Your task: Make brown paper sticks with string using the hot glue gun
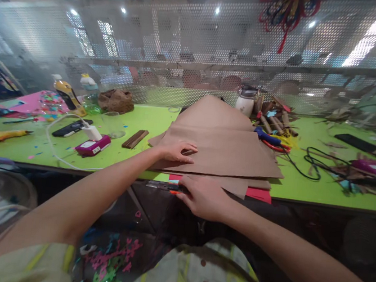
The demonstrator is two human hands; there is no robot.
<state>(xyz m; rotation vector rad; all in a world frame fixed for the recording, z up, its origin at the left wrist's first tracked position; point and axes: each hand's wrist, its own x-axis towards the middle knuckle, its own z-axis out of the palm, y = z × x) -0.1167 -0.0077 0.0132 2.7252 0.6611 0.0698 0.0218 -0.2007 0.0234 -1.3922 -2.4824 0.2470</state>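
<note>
My left hand lies with its fingers spread on a large sheet of brown paper, pressing near its left side. The paper is folded, with a pointed top reaching towards the back of the table. At the table's front edge my right hand is closed around a bladed tool. A silvery end points left and a black-and-orange handle runs under my fingers; its exact kind is unclear. Under the brown sheet, more brown paper and some red paper stick out over the edge.
A purple power socket with a white charger and cable, a phone, a clear cup and brown strips lie left. Blue-and-red-handled pliers, a black cable and a white jar are right. Perforated metal screen behind.
</note>
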